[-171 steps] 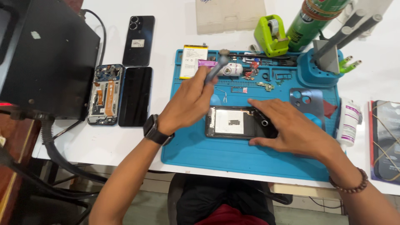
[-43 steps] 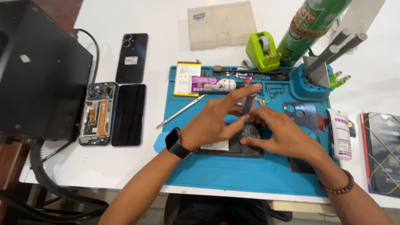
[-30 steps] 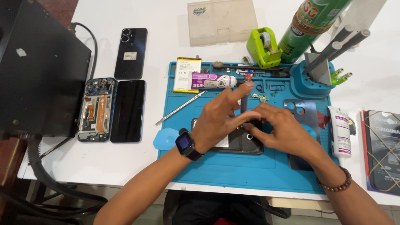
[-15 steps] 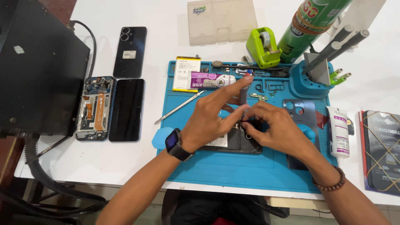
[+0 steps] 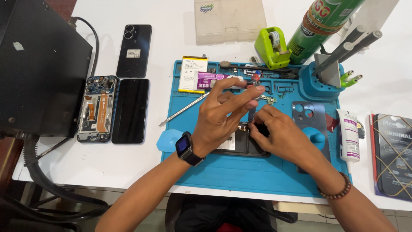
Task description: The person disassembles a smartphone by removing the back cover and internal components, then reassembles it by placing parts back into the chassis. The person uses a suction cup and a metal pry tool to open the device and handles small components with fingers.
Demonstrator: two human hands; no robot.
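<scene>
An opened dark phone [image 5: 240,146] lies on the blue work mat [image 5: 240,176], mostly covered by my hands. My left hand [image 5: 221,118], with a smartwatch on the wrist, is raised over it; thumb and forefinger pinch the top of a thin dark strip [image 5: 250,114] that runs down to the phone. My right hand [image 5: 281,135], with a bead bracelet, rests on the phone's right end with fingers curled onto its upper edge. What the fingertips touch is hidden.
On the mat lie a yellow-white battery [image 5: 192,74], a metal pry tool [image 5: 182,110], a blue pick [image 5: 167,140], a grey back cover [image 5: 307,114] and a glue tube [image 5: 349,135]. At left sit a black phone [image 5: 134,50], a bare phone frame [image 5: 96,107], a dark screen [image 5: 130,110] and a black box [image 5: 38,68].
My left hand came back from the mat's top edge to the phone, and both hands closed in over it. Over the last second the left fingers rose slightly with the strip.
</scene>
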